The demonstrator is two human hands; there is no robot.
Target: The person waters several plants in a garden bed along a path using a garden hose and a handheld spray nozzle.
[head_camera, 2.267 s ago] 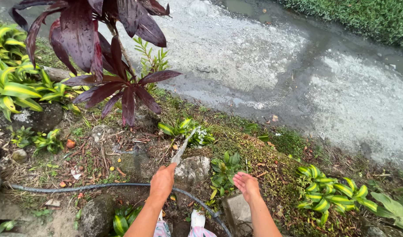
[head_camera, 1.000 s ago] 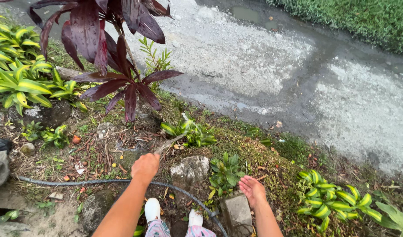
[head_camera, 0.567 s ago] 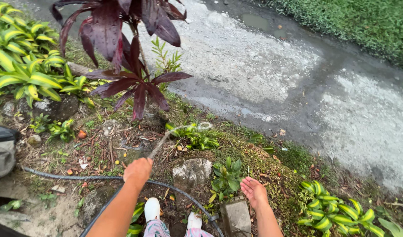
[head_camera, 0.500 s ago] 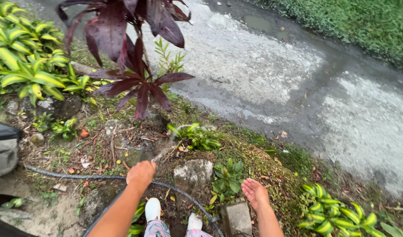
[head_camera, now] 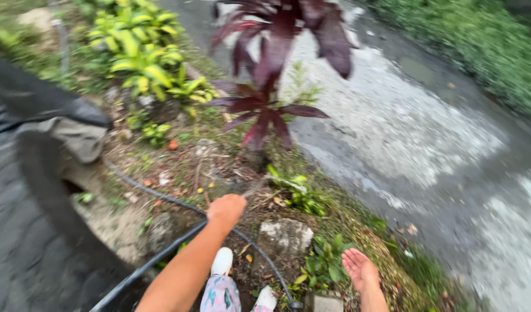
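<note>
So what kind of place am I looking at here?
Most likely a garden bed along a wet gravel road. Dark red-leaved plants and yellow-green ones grow among stones and leaf litter, and the left hand holds a black hose that runs over the soil. The right hand is open and empty.

Views: one, head-worn.
Position: above a garden bed edge, at standing height.
Facing: steeply down and forward, tilted, motion-blurred.
Near field: left hand, right hand, white shoes at bottom edge.
Far field: purple-leaved plant, wet gravel path.
Shared coverage: none; single view.
</note>
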